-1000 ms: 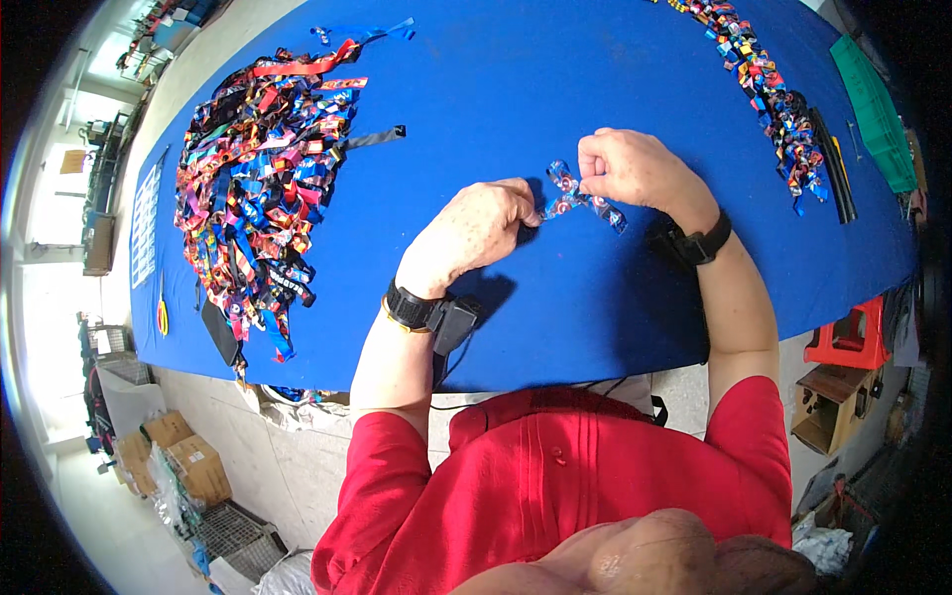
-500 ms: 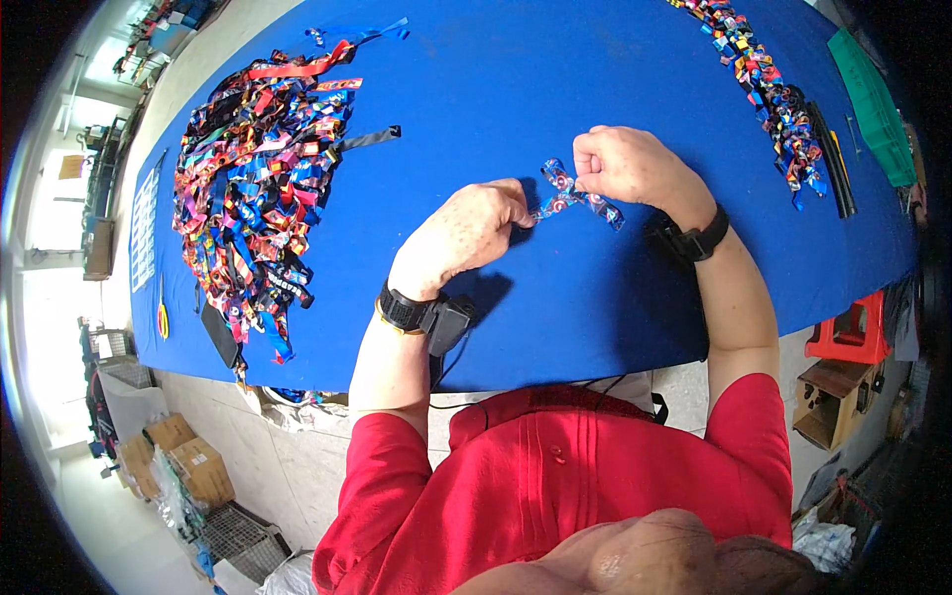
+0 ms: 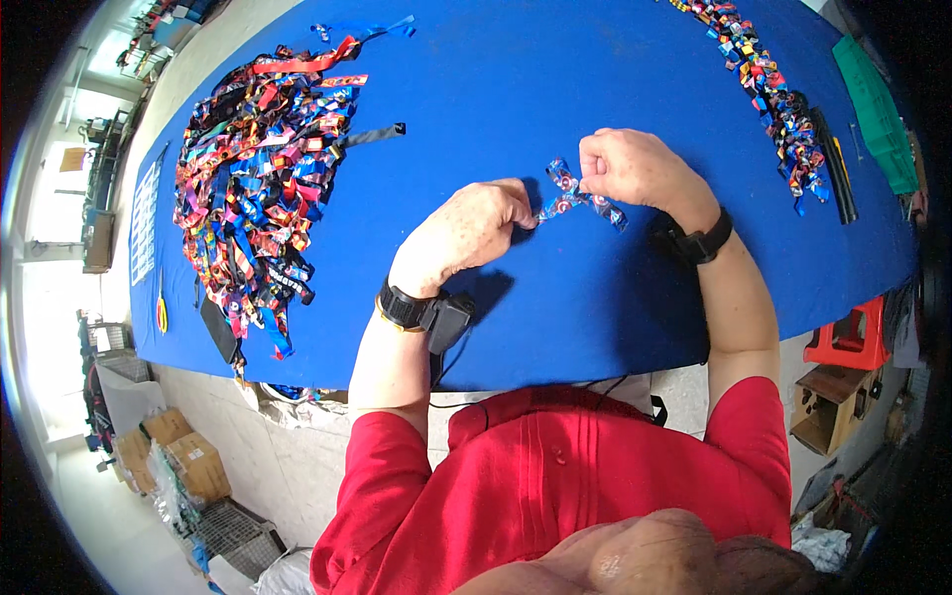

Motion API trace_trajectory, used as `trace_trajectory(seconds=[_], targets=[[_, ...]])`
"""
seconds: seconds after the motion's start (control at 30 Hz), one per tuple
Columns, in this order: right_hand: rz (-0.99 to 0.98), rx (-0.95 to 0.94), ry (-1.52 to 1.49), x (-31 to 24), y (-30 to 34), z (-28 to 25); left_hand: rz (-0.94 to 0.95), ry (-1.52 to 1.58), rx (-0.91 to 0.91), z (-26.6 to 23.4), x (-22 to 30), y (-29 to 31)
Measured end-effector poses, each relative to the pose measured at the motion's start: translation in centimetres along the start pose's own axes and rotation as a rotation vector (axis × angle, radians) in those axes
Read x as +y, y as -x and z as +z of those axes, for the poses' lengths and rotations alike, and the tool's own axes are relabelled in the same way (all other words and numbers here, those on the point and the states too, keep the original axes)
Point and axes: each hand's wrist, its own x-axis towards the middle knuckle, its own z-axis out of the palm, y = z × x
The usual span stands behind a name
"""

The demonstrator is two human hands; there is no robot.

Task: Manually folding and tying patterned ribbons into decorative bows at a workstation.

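Observation:
Over the blue-covered table (image 3: 476, 89), a short printed ribbon strap (image 3: 605, 212) in blue, red and white is stretched between my two hands. Its left end is pinched in the closed fingers of my left hand (image 3: 468, 230). My right hand (image 3: 640, 174) is curled shut around the strap's middle, with one end sticking up beside the fingers and another hanging down to the right. The fingertips partly hide how the strap is folded or crossed. Both wrists carry black bands.
A large heap of colourful straps (image 3: 258, 188) covers the table's left side. Along the right lies a row of folded straps (image 3: 759, 84), near black strips (image 3: 833, 169) and a green tray (image 3: 875, 114). Yellow-handled scissors (image 3: 162, 312) rest at the left edge; a red stool (image 3: 848, 335) stands right.
Both hands keep their hold on the strap, almost in place. The view has shifted very slightly.

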Motion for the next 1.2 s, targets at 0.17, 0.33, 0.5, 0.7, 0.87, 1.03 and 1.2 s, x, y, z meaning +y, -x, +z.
trace_trajectory(seconds=[0.17,0.33,0.5,0.7,0.87,1.03,1.2], targets=[[0.047,-0.083,-0.026,-0.1,-0.2,-0.4,-0.073,0.143,0.039,0.4,-0.9,-0.4],[-0.004,-0.108,-0.025,0.1,-0.3,-0.5,-0.339,0.344,0.031,0.8,-1.4,-0.8],[-0.096,-0.047,-0.035,0.0,0.0,-0.6,-0.396,0.479,0.101,0.9,-1.4,-1.1],[-0.190,0.064,0.014,-1.8,0.0,-1.3,-0.378,0.595,0.266,1.2,-1.6,-1.3],[-0.226,0.146,0.032,-3.4,-0.3,-2.0,-0.250,0.819,0.322,1.6,-2.8,-1.6],[-0.269,0.202,0.006,-4.5,0.1,-1.8,-0.296,0.790,0.208,1.4,-1.9,-1.8],[-0.267,0.202,-0.057,-5.5,0.2,-1.8,-0.266,0.862,0.241,1.3,-1.8,-1.3]])
